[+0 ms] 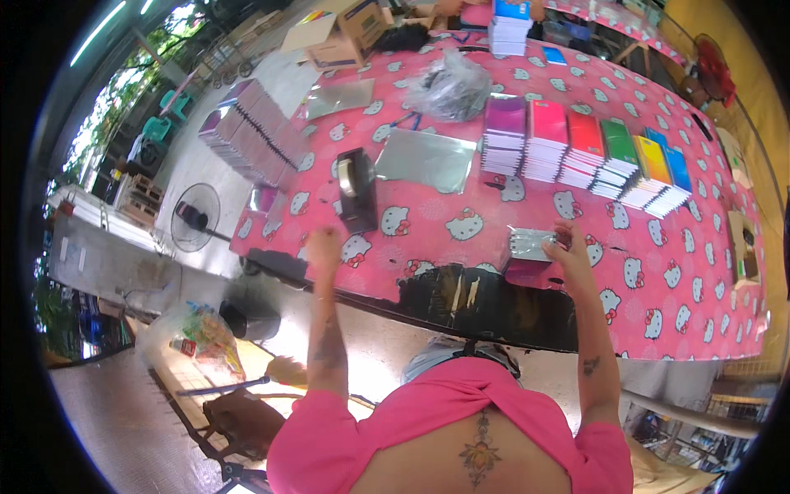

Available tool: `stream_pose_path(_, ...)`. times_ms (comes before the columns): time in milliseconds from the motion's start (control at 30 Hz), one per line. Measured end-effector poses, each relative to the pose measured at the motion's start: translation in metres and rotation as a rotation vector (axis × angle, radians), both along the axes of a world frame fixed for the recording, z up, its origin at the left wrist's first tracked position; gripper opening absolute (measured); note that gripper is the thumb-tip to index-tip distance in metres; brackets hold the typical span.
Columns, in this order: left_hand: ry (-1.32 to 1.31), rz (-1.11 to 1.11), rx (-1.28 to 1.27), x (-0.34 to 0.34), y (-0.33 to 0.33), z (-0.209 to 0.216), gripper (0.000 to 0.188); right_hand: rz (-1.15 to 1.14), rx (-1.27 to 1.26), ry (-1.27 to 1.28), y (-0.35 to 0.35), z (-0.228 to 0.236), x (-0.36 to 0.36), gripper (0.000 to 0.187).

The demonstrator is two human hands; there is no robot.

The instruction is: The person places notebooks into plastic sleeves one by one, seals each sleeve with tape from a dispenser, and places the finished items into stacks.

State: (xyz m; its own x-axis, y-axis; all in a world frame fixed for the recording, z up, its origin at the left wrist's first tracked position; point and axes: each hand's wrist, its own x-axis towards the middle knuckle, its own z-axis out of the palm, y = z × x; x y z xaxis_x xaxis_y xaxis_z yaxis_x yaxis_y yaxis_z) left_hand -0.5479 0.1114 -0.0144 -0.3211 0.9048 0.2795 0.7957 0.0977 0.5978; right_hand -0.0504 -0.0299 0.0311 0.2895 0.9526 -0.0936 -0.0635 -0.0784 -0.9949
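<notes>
My right hand (569, 249) grips the side of a small bundle of spiral notebooks (528, 247), with a shiny clear wrap over its top. The bundle is close to the table's front edge, purple showing on its lower side. My left hand (323, 249) is closed in front of the black tape dispenser (356, 191), apart from the bundle. Whether anything thin is pinched in its fingers cannot be seen. Clear plastic sheets (428, 158) lie flat just beyond the dispenser.
Stacked notebooks in several colours (586, 144) form a row at right. A tall notebook pile (253, 132) stands at the left edge. Behind are crumpled plastic (450, 86), a cardboard box (346, 37) and another person's hands by blue notebooks (508, 31). A fan (196, 216) stands left.
</notes>
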Motion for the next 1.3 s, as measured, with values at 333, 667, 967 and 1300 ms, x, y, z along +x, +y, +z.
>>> stream_pose_path(333,0.553,-1.669,0.032,0.294,0.006,0.157,0.021,0.008,0.021,0.052,0.002,0.003,-0.006,0.057)
stream_pose_path(667,0.620,-1.728,-0.737,0.362,0.085,0.049,0.052,0.017,0.041,0.019,-0.005,0.006,-0.004,0.061)
stream_pose_path(967,-0.021,-1.359,-0.194,0.340,-0.014,0.091,0.056,-0.084,0.160,0.150,-0.007,-0.019,-0.011,0.055)
stream_pose_path(1300,0.157,-1.285,-0.033,0.329,-0.071,0.101,0.081,0.346,-0.221,0.515,-0.080,-0.059,-0.058,0.044)
